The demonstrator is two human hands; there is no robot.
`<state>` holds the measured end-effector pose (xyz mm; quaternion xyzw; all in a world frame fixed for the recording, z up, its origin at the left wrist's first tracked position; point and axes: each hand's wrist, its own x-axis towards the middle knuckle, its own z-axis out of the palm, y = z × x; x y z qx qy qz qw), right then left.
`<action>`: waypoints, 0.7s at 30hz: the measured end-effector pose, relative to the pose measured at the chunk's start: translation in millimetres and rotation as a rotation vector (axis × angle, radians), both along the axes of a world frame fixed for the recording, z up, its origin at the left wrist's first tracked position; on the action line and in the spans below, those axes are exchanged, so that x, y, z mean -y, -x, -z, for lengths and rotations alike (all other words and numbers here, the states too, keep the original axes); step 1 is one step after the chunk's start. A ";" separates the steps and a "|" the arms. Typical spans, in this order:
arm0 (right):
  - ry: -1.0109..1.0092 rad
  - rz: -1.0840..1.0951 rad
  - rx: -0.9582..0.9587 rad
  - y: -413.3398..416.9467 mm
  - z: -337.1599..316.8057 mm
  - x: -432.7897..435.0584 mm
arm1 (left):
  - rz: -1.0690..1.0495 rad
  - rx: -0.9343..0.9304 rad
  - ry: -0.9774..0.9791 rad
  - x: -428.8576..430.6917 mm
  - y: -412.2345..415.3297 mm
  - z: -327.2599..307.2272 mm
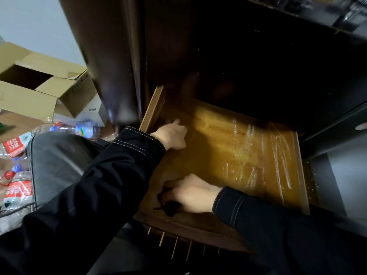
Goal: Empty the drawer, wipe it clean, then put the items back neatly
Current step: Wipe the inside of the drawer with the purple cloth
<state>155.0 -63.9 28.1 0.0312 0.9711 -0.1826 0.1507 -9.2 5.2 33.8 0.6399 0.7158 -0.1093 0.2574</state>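
A wooden drawer (218, 149) stands pulled out of a dark cabinet (238, 62). The left hand (172, 136) reaches to the drawer's far left edge, its grip too blurred to tell. The right hand (191, 193), near the front left corner, curls its fingers round a small dark object (169, 207).

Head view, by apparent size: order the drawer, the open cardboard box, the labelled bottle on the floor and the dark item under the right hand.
1. drawer.
2. cardboard box, farther off, so true size unsure.
3. bottle.
4. dark item, partly hidden under the right hand.
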 end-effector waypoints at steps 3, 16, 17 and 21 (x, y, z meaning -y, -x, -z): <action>-0.051 -0.077 0.057 -27.9 -1.2 4.2 | 0.007 -0.006 -0.007 1.3 -0.7 1.6; -0.144 -0.068 0.239 -41.0 -11.4 -4.6 | 0.012 -0.014 -0.002 -2.7 -0.2 3.0; -0.160 -0.055 0.212 -30.9 -9.9 -3.4 | 0.011 -0.015 -0.006 -2.4 0.0 3.2; -0.178 -0.035 0.185 -28.2 -11.0 0.0 | 0.018 -0.024 -0.012 -0.8 -0.1 4.1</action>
